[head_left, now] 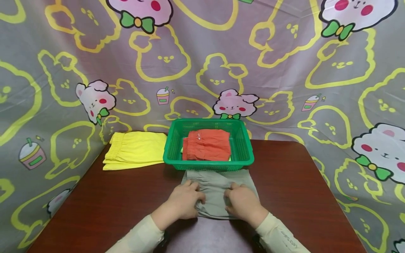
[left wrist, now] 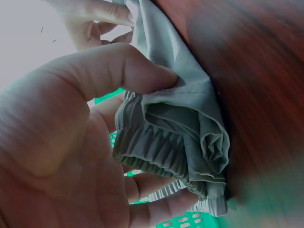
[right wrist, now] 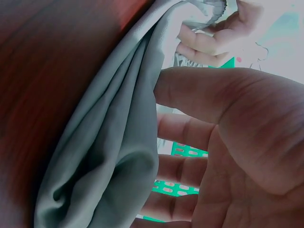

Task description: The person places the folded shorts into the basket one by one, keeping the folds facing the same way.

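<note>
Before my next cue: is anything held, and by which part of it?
The left hand grips the grey garment by its gathered waistband end. The right hand touches the side away from the waistband; whether it grips cannot be told.

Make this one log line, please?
left hand: holds gray cloth | right hand: same | basket: red cloth inside | yellow cloth: beside basket

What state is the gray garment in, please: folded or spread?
Folded: the gray garment shows several stacked layers in both wrist views.
</note>
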The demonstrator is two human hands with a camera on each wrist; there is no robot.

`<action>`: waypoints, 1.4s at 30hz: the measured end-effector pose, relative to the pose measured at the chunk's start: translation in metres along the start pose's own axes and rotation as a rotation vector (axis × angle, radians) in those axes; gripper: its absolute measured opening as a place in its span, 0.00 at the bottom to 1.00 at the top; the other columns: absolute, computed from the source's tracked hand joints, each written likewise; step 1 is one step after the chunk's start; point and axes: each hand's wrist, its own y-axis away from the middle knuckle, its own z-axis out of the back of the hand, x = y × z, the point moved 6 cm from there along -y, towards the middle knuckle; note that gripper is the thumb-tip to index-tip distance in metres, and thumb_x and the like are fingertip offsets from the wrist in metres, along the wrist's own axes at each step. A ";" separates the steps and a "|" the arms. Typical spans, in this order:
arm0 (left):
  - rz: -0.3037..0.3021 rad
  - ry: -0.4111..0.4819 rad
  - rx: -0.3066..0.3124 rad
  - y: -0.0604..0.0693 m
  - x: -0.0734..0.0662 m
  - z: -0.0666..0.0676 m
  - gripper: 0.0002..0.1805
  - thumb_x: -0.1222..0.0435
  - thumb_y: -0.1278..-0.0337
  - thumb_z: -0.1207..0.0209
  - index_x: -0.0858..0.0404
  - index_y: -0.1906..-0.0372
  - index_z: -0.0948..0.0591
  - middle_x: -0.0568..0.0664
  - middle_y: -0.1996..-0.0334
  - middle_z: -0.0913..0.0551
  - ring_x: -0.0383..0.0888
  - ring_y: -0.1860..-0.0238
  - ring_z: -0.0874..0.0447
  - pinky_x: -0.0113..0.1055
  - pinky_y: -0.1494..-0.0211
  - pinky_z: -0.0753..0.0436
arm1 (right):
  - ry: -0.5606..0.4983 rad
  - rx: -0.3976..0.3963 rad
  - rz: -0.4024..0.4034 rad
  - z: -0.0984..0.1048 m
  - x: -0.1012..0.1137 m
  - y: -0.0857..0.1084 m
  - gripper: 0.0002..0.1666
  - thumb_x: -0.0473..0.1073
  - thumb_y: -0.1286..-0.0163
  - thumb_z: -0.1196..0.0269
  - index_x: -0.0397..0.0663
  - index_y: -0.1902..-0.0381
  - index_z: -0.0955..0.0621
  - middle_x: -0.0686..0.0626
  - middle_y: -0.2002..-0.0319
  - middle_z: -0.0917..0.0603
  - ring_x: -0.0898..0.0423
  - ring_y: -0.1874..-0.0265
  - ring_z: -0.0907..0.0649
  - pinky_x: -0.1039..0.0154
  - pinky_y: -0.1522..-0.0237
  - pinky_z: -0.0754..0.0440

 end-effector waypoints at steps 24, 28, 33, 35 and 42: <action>0.010 0.180 -0.045 0.019 0.030 -0.010 0.18 0.58 0.63 0.27 0.39 0.61 0.12 0.41 0.53 0.23 0.45 0.50 0.29 0.44 0.52 0.24 | -0.066 -0.025 0.042 -0.005 0.010 -0.006 0.16 0.52 0.50 0.21 0.56 0.65 0.14 0.53 0.67 0.21 0.49 0.75 0.24 0.57 0.72 0.23; 0.005 0.224 -0.054 0.020 0.033 -0.010 0.16 0.55 0.59 0.26 0.39 0.60 0.12 0.41 0.52 0.23 0.45 0.49 0.29 0.46 0.49 0.26 | -0.099 -0.038 0.050 -0.003 0.007 -0.003 0.16 0.51 0.49 0.23 0.56 0.62 0.13 0.53 0.65 0.20 0.49 0.74 0.23 0.56 0.71 0.22; 0.007 0.278 -0.076 0.021 0.034 -0.008 0.11 0.42 0.48 0.29 0.39 0.62 0.12 0.38 0.55 0.22 0.42 0.51 0.30 0.45 0.49 0.27 | -0.206 0.001 0.003 -0.003 -0.002 0.002 0.15 0.51 0.44 0.26 0.56 0.58 0.12 0.55 0.62 0.17 0.49 0.65 0.18 0.55 0.65 0.19; -0.001 0.293 -0.101 0.021 0.033 -0.007 0.10 0.42 0.44 0.31 0.39 0.63 0.11 0.37 0.57 0.22 0.41 0.53 0.30 0.44 0.51 0.27 | -0.255 0.013 -0.030 -0.003 -0.008 0.005 0.16 0.52 0.42 0.26 0.56 0.57 0.11 0.56 0.60 0.16 0.51 0.60 0.16 0.54 0.61 0.17; 0.031 0.347 -0.106 0.020 0.036 -0.008 0.09 0.49 0.34 0.36 0.45 0.60 0.09 0.38 0.56 0.21 0.39 0.54 0.31 0.42 0.52 0.29 | -0.389 0.018 -0.048 -0.004 -0.023 0.014 0.15 0.54 0.37 0.28 0.58 0.54 0.12 0.56 0.52 0.13 0.52 0.48 0.15 0.51 0.48 0.18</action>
